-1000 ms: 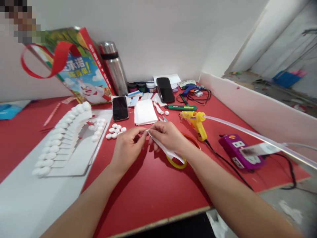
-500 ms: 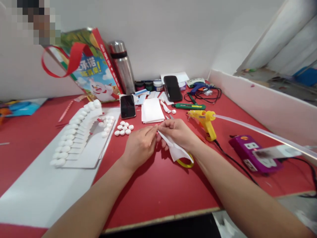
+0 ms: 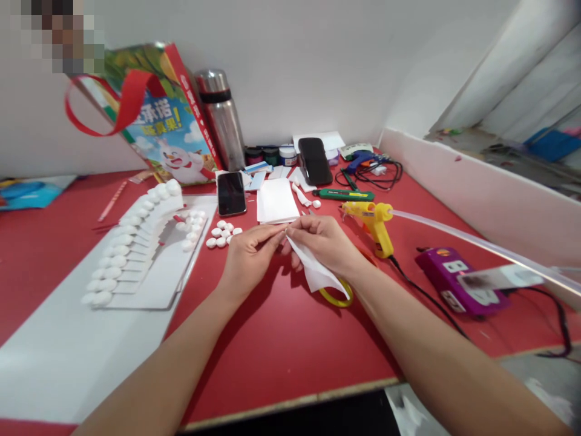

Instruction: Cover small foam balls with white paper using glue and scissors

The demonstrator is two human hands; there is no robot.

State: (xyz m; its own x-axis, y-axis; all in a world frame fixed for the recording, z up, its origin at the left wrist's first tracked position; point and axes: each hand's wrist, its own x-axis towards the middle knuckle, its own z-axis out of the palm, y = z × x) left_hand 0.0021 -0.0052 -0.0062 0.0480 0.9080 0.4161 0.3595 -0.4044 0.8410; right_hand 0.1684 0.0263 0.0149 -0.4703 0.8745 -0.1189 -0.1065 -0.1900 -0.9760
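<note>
Over the middle of the red table (image 3: pixel 281 339), your two hands meet at the narrow upper end of a thin white sheet (image 3: pixel 315 266). Your left hand (image 3: pixel 249 257) has its thumb and fingertips pinched on that end, while your right hand (image 3: pixel 323 243) is clamped on it from the other side, thumb along the top. The sheet's loose, wider part slants down beneath your right wrist, over the yellow handle (image 3: pixel 336 298) of a pair of scissors, whose blade tips show just beyond your fingers. Past your hands lies a stack of white paper (image 3: pixel 276 200), with a phone (image 3: pixel 231 194) just to its left and a black phone (image 3: pixel 315 161) behind it to the right. Near your left hand sits a cluster of small white balls (image 3: pixel 221 232); farther left, a white panel (image 3: pixel 152 284) bears a curved row of white balls (image 3: pixel 118 250) and a smaller group of them. To your right, you have a yellow glue gun (image 3: pixel 374 225) with a long clear stick in it, a green cutter (image 3: pixel 345 194) behind that, and a purple power strip (image 3: pixel 460 283) nearer you. At the back, a steel flask (image 3: pixel 226 124) stands beside a colorful bag (image 3: pixel 170 130) with a red strap, next to small jars (image 3: pixel 271 156).
</note>
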